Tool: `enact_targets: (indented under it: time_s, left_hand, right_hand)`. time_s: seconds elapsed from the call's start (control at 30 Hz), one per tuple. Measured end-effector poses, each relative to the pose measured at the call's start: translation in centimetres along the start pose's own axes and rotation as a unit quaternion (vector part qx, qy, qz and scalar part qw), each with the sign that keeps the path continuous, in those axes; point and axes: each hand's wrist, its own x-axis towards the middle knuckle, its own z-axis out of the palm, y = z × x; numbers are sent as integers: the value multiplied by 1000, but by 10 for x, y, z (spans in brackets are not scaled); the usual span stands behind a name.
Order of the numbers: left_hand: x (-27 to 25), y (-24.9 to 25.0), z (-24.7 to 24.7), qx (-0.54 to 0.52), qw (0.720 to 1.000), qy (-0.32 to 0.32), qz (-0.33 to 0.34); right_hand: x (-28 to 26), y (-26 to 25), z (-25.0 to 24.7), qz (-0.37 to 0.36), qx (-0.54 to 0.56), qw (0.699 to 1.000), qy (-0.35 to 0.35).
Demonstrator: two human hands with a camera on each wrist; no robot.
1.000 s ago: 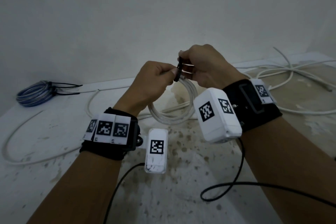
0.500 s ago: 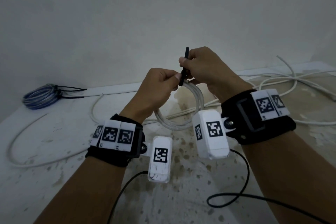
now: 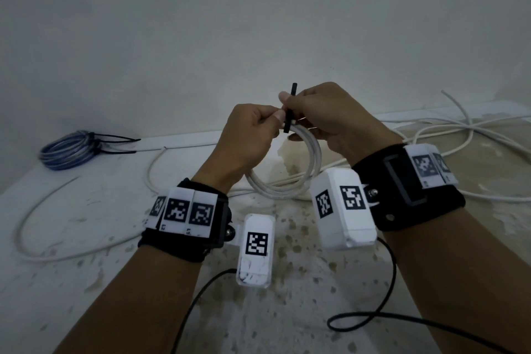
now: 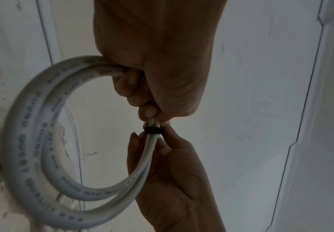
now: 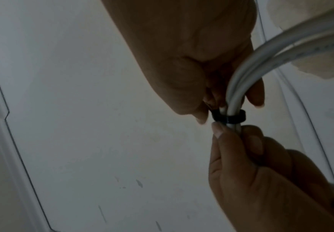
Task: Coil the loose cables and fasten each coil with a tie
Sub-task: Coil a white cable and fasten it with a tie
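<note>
Both your hands grip one white coil point(image 3: 283, 178) lifted above the table point(image 3: 86, 282): from the head view, your left hand point(image 3: 247, 138) pinches the bundled turns while your right hand point(image 3: 324, 118) pulls the black tie point(image 3: 289, 112) upward, probably to cinch it. From the left wrist, the tie's band point(image 4: 153, 130) rings the strands between both sets of fingertips, keeping them together. From the right wrist, the band point(image 5: 228, 117) sits snug. Loose white cables point(image 3: 459, 135) lie far right; a tied blue coil point(image 3: 67, 149) rests far left.

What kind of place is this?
Probably a bare workroom or utility corner: a stained white tabletop against a plain wall, strewn with loose white cables and a tied blue coil.
</note>
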Motion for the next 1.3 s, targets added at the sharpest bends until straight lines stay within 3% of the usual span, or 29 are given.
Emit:
enact_targets:
  time_s: [0.27,0.7,1.07,1.2,1.3]
  left_hand:
    - [-1,1,1,21,1000,-6,13]
    - [-1,-2,4,26,999,-11,18]
    - [0,-1,1,46,999,-18,-9]
    - [1,4,-5,-17,999,-14,-33]
    - [3,6,-10,-55,997,25,-38]
  right_hand:
    - [3,1,1,-49,-75,996,24]
    - [6,8,3,-40,-56,996,60]
    - [6,11,8,-59,-143,985,83]
    - [3,8,8,-50,-73,994,59]
    - [-4,1,7,-14,-1,1000,-20]
